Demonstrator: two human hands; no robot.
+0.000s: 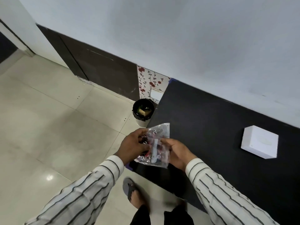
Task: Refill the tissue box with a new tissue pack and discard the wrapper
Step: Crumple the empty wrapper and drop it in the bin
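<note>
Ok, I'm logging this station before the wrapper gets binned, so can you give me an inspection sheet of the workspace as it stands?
Surface: black table, matte, set against the wall.
Job's things: white tissue box on the table, to the right; clear printed wrapper held over the table's left corner, flattened and apparently empty.
Clutter: nothing seen on the table besides the box.
Grippers: left hand and right hand both pinch the wrapper with their fingers, one at each side.
Cables: nothing seen.
Surroundings: small bin with a dark liner on the tiled floor beside the table's far left corner, rubbish already inside; floral panel behind it.
</note>
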